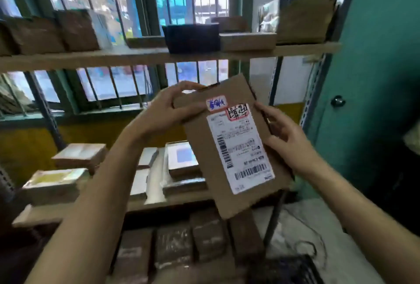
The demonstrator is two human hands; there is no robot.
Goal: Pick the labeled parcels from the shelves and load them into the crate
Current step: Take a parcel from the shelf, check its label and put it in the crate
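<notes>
Shelving (313, 92) is standing before you against a barred window (127, 83), its upper board (113, 58) and lower board (172, 202) both carrying brown parcels (77, 30). You are holding one flat cardboard parcel (211, 165) in the air in front of the shelves, tilted, label side facing you. Your left hand (168, 111) is gripping its top left corner, and your right hand (281, 133) is gripping its right edge. A white shipping label (241, 149) is covering much of its face, with two handwritten stickers (216, 103) sitting at the label's top.
</notes>
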